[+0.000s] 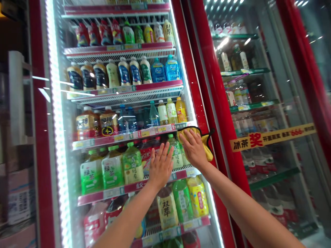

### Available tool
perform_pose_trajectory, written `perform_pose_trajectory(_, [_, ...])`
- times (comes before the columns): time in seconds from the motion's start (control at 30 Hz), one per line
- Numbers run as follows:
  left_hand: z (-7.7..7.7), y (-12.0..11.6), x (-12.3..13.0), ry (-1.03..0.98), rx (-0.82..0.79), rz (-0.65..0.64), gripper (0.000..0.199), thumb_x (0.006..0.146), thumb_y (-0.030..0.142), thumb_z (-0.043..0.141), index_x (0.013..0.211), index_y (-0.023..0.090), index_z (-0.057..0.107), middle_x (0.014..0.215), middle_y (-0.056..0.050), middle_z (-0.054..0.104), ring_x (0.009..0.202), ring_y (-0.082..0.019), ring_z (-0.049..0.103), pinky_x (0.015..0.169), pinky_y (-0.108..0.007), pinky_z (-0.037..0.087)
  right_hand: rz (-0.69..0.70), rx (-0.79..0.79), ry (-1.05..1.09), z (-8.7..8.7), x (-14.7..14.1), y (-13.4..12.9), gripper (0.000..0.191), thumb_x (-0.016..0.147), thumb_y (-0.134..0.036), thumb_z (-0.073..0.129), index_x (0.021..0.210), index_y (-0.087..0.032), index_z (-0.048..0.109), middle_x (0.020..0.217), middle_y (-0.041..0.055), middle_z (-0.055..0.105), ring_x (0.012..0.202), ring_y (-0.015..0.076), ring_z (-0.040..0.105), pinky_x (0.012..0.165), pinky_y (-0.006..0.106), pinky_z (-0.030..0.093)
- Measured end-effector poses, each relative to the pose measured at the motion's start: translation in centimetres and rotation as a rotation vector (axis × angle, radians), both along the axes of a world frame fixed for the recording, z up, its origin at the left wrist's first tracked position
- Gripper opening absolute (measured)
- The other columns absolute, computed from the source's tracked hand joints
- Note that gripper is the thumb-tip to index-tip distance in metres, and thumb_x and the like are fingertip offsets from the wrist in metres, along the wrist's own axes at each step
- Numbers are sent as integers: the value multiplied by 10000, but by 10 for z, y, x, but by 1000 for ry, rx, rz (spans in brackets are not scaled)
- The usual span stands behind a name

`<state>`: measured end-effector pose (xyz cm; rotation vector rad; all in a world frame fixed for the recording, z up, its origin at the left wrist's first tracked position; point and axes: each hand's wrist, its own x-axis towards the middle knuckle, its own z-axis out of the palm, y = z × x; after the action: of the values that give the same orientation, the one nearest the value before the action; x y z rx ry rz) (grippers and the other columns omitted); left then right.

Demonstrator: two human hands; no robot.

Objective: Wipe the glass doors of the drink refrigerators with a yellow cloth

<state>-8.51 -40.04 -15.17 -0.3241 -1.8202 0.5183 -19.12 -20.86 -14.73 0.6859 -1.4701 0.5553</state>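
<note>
My left hand [160, 168] is raised with its fingers spread, palm toward the glass door [152, 156] of a lit drinks fridge. It appears to rest flat on the glass and holds nothing. To its right, my right hand [192, 147] presses a yellow cleaning cloth [207, 146] with dark edging against the door near its right frame. Part of the cloth is hidden under the palm and fingers. Behind the glass, between and beside my hands, stand green tea bottles [133, 163] on a shelf, partly covered by my left hand and forearm.
Several shelves of bottled drinks [124, 72] fill the fridge. A red door frame [200, 100] runs down its right side. Another glass-fronted fridge with a yellow banner strip [272, 137] stands at right. A white door handle [19, 98] and stacked boxes [20, 196] are at left.
</note>
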Motion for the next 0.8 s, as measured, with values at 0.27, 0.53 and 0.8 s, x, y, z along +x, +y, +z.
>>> perform_pose_trajectory(0.27, [-14,12,0,-40,5,-13,691,1015,271,479,1642,259,190,1678,-65,309,1573,-250,237,1303,-546,110,1,87,24,-18,-18,56,540,980,-130,465,1466,-345,565,1541,32,547,1499,254,397,1230,529,347])
perform_pose_trajectory(0.53, [-28,5,9,-26,40,-38,778,1007,275,500,1653,279,68,1684,-73,292,1566,-266,261,1298,-559,135,-5,-66,20,-50,-21,48,539,990,-147,472,1493,-330,533,1528,71,550,1484,277,407,1199,543,393])
perform_pose_trajectory(0.8, [-33,-4,18,-65,40,-46,775,991,290,526,1653,277,123,1679,-75,309,1572,-265,243,1303,-556,122,1,-65,-35,-30,-23,52,552,974,-154,478,1500,-313,528,1569,75,502,1498,283,381,1210,539,379])
